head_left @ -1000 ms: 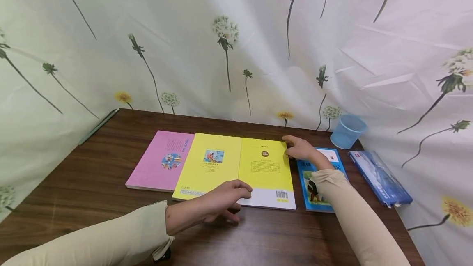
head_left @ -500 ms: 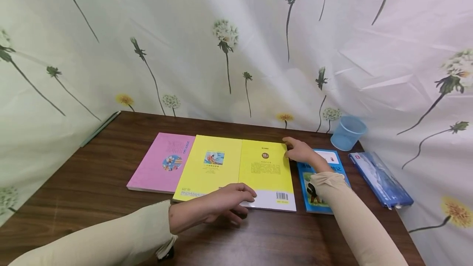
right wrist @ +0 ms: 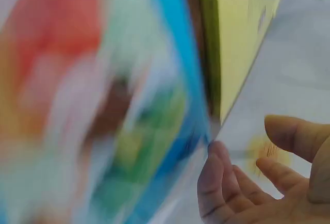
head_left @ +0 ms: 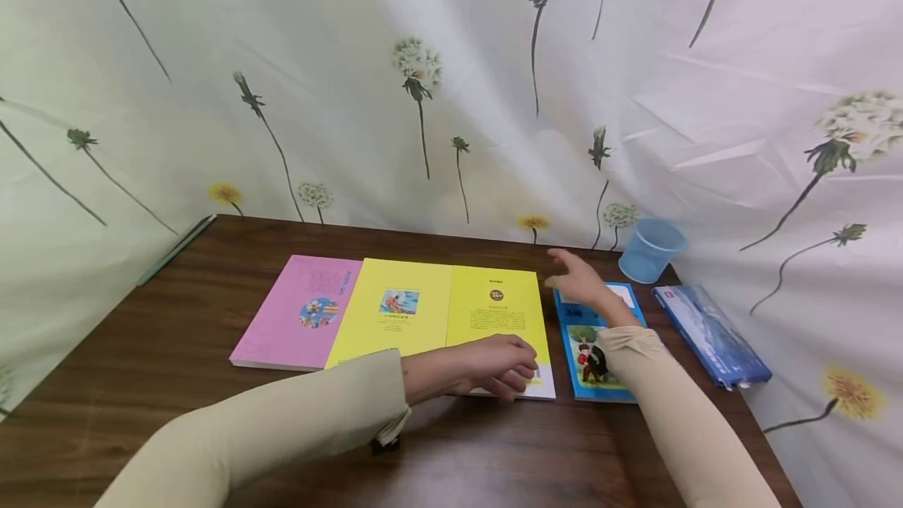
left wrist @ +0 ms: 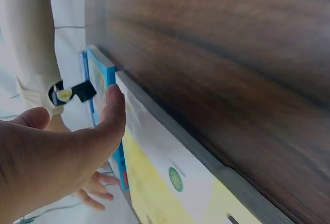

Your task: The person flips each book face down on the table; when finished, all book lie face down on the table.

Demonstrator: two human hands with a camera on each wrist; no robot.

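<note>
Two yellow books lie face to the table, side by side: the left yellow book and the right yellow book. My left hand is over the front part of the right yellow book, fingers loosely bent and holding nothing. In the left wrist view its thumb is close to the front corner. My right hand hovers over the far left corner of a blue book, just right of the yellow book's far corner. Its thumb and fingers are spread apart in the right wrist view, with nothing between them.
A pink book lies left of the yellow ones. On the right are a blue-and-white flat box and a light blue cup. A dandelion-print curtain hangs behind the brown table.
My left hand has slid rightward along the books' front edge. My right hand has come away from the right yellow book's far corner, toward the blue book. The view has shifted slightly.
</note>
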